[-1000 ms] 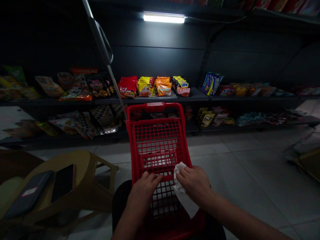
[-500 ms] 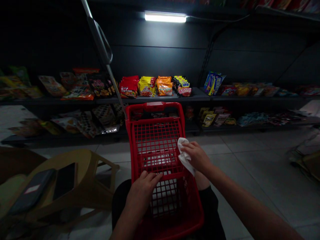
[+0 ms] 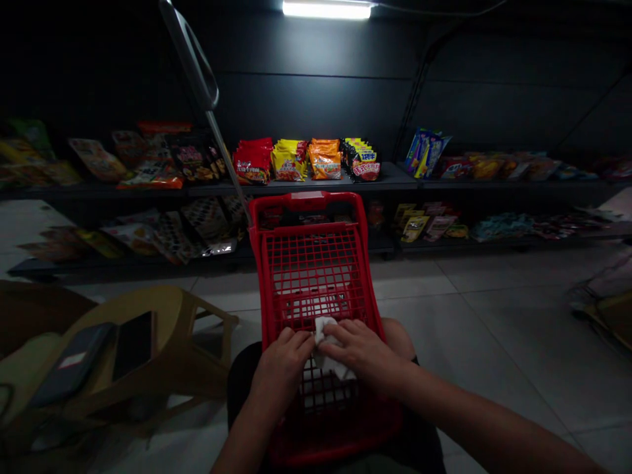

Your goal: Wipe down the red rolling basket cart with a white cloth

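Observation:
In front of me stands a red plastic shopping basket (image 3: 261,263) with gridded walls, resting between my legs. My left hand (image 3: 286,359) has its fingers curled over the near bar of the basket's inner grid panel. Beside it, my right hand (image 3: 353,345) presses a crumpled white cloth (image 3: 326,326) onto that same bar, its fingers closed on the cloth. The two hands almost meet at the fingertips. A silver pole with a grey grip (image 3: 197,62) rises from the basket's left far corner.
A tan stool (image 3: 172,316) on the left holds a black phone (image 3: 134,345) and a dark case (image 3: 74,365). Dark shelves (image 3: 296,189) with snack packets (image 3: 326,161) run across the back, under a lit tube lamp (image 3: 326,9). Pale floor tiles (image 3: 488,342) lie to the right.
My right hand has moved left and nearer with the cloth, from the basket's right side rim to the near bar beside my left hand. My left hand stays on the bar. The view tilted down slightly.

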### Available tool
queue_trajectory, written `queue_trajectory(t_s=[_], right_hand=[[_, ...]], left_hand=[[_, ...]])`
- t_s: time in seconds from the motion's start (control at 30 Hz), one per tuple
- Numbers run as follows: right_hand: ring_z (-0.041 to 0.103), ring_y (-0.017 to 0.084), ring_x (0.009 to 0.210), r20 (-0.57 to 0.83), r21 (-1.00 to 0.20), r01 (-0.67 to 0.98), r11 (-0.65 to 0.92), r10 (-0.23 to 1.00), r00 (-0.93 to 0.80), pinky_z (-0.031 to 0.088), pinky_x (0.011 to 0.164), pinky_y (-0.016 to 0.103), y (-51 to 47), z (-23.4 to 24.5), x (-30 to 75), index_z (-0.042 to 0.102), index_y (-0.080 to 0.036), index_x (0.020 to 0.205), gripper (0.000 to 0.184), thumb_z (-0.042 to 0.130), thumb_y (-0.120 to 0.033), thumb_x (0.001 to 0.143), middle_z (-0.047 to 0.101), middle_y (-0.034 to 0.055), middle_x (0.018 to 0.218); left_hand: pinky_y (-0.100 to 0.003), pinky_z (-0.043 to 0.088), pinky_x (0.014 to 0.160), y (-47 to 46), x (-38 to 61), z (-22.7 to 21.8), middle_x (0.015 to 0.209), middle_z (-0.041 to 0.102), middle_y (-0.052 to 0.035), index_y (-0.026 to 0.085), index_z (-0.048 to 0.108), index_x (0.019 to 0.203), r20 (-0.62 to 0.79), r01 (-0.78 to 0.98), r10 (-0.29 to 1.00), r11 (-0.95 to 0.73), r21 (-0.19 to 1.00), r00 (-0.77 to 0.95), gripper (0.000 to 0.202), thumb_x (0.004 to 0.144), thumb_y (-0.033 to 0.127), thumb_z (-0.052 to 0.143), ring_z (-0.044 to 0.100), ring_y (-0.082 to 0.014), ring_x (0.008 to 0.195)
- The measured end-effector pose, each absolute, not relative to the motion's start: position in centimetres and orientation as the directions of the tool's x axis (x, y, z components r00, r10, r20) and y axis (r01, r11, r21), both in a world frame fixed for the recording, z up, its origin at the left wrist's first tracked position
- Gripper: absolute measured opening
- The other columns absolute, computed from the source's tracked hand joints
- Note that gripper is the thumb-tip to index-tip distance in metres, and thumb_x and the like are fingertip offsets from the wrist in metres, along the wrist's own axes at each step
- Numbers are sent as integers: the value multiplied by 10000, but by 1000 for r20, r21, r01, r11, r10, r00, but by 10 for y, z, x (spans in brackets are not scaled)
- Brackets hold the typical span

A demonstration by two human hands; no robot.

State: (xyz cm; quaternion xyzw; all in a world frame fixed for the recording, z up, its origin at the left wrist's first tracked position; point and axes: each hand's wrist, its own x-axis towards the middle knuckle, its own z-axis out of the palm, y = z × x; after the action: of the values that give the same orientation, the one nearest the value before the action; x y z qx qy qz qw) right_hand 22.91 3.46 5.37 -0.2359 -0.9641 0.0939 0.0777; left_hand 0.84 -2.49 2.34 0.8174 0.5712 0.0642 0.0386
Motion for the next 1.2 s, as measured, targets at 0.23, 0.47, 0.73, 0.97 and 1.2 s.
queue_trajectory(t_s=[0.23,0.47,0.73,0.97,1.2], right_hand=[[560,208,955,48,-267,551,791,582,-812,397,867,345,69,80,276,664,-277,1078,250,707,-260,832,675,32,1040],[506,246,1068,332,-156,713,683,716,-614,400,923,373,162,63,306,680,-262,1131,290,669,-219,845,657,46,1263],[472,254,1107,419,-106,799,592,755,-504,374,1008,376,220,75,277,645,-200,1228,325,569,-217,912,598,86,1340],[497,241,1053,244,-186,675,714,699,-672,429,936,371,87,49,281,644,-231,1197,288,609,-241,911,655,74,1182],[530,209,917,-9,-139,568,811,572,-820,385,834,344,72,52,272,686,-227,879,76,633,-175,864,680,42,921]], left_hand=[[-343,515,854,-30,3,18,1249,659,-41,266,538,1378,116,934,939,-336,123,323,527,881,92,558,546,-211,1012],[-321,523,856,-25,5,19,1260,661,-36,288,531,1393,86,937,943,-331,113,322,597,851,38,544,557,-205,1041],[-319,526,853,-15,12,28,1277,652,-43,305,531,1391,-31,947,953,-295,123,301,593,862,38,513,554,-208,1058],[-341,530,828,-9,13,28,1267,653,-40,310,532,1383,-66,946,953,-284,158,297,558,881,67,507,549,-220,1046],[-346,536,824,-8,19,26,1241,660,-55,290,530,1380,-79,944,946,-301,132,313,570,866,45,496,558,-223,1056]])
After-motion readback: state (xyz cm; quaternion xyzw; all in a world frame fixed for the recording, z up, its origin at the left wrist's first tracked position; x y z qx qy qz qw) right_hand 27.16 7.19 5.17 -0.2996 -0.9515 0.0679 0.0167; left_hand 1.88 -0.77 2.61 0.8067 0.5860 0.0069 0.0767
